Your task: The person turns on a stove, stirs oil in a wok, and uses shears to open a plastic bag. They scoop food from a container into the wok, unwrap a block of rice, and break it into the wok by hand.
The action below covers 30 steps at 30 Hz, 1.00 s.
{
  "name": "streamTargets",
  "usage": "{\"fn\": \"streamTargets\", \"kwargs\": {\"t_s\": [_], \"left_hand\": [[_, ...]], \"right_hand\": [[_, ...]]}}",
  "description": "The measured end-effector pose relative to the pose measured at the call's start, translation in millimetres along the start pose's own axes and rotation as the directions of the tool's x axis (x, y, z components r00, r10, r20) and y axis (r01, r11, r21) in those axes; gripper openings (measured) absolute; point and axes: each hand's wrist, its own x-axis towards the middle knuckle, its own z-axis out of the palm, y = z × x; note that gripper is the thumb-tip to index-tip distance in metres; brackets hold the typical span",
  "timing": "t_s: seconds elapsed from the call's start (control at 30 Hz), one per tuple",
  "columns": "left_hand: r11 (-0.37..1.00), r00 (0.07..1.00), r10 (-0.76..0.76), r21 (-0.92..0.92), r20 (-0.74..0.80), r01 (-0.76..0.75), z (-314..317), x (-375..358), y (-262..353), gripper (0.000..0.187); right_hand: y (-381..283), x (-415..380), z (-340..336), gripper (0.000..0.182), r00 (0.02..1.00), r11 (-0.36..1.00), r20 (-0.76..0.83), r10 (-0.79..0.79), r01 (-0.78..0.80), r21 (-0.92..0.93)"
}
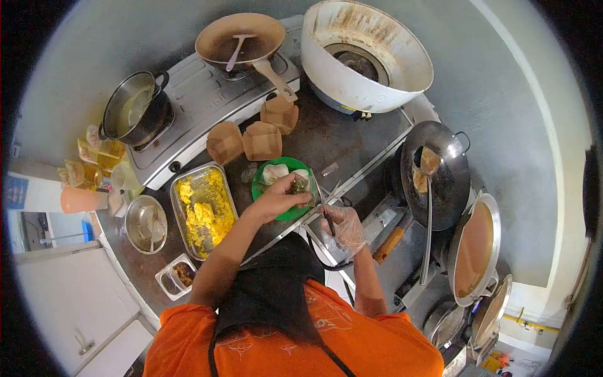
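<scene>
My left hand (276, 200) is bare and pinches a small green leafy bit (299, 185) over a green plate (294, 214) on the dark counter. White food pieces (275, 171) lie on the far side of that plate. My right hand (343, 229), in a clear plastic glove, grips a pair of scissors (326, 210) just right of the plate, blades pointing toward the leafy bit. An orange shirt and a black head covering fill the bottom of the view.
A metal tray of yellow scrambled egg (203, 211) sits left of the plate. Three brown paper boxes (262, 141) stand behind it. Around are a frying pan (242, 39), a pot (134, 108), a big white wok (367, 56), a black wok (438, 174) and a sauce pan (475, 249).
</scene>
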Motion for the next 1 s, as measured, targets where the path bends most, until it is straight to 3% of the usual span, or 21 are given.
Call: {"fn": "streamTargets", "kwargs": {"t_s": [0.07,0.2,0.27,0.4,0.47,0.6,0.7,0.8,0.87,0.9,0.97,1.0], "left_hand": [[1.000,1.000,-0.001,0.000,0.027,0.001,-0.4,8.4,3.0,0.037],[0.998,0.992,-0.056,0.009,0.109,0.056,-2.1,22.9,2.8,0.035],[0.982,0.988,-0.145,-0.116,0.054,0.151,7.3,25.0,13.1,0.032],[0.984,0.987,-0.160,-0.078,0.031,0.162,10.4,35.0,15.7,0.028],[0.971,0.981,-0.187,-0.159,-0.053,0.176,14.9,35.0,19.5,0.021],[0.975,0.981,-0.188,-0.132,-0.055,0.180,2.5,41.9,7.2,0.017],[0.992,0.988,-0.127,0.005,-0.088,0.128,4.4,40.1,6.9,0.014],[0.990,0.988,-0.134,0.030,-0.082,0.136,7.8,34.4,12.8,0.014],[0.990,0.989,-0.124,-0.075,-0.076,0.118,6.2,34.8,9.0,0.019],[0.990,0.990,-0.123,-0.075,-0.076,0.117,5.4,35.5,5.8,0.019],[0.986,0.991,-0.134,-0.101,-0.031,0.130,5.7,35.9,2.5,0.020],[0.986,0.990,-0.135,-0.101,-0.029,0.131,5.6,36.1,1.8,0.020]], "right_hand": [[7.5,2.8,-5.6,0.042,0.986,0.985,-0.015,-0.166,0.165,-0.056],[12.5,7.2,-21.4,0.041,0.993,0.984,0.078,-0.089,0.100,-0.146],[15.6,8.3,-19.3,0.038,0.998,0.994,0.055,-0.037,0.031,0.101],[12.3,11.9,-11.7,0.032,0.999,0.964,-0.007,-0.051,0.051,0.259],[8.6,10.6,-13.6,0.029,0.996,0.874,0.088,0.020,-0.061,0.482],[22.5,19.8,-4.2,0.028,0.997,0.868,0.061,0.039,-0.064,0.493],[8.6,18.2,-6.2,0.031,0.990,0.919,0.083,0.116,-0.138,0.369],[10.6,18.4,-1.2,0.033,0.996,0.918,0.072,0.049,-0.073,0.389],[22.8,23.8,6.2,0.021,0.975,0.939,-0.039,-0.217,0.220,0.266],[27.8,21.4,6.0,0.021,0.975,0.939,-0.040,-0.218,0.221,0.265],[17.3,14.5,4.0,0.032,0.999,0.883,0.032,0.016,-0.029,0.469],[20.1,14.4,3.7,0.032,0.999,0.882,0.030,0.017,-0.029,0.470]]}}
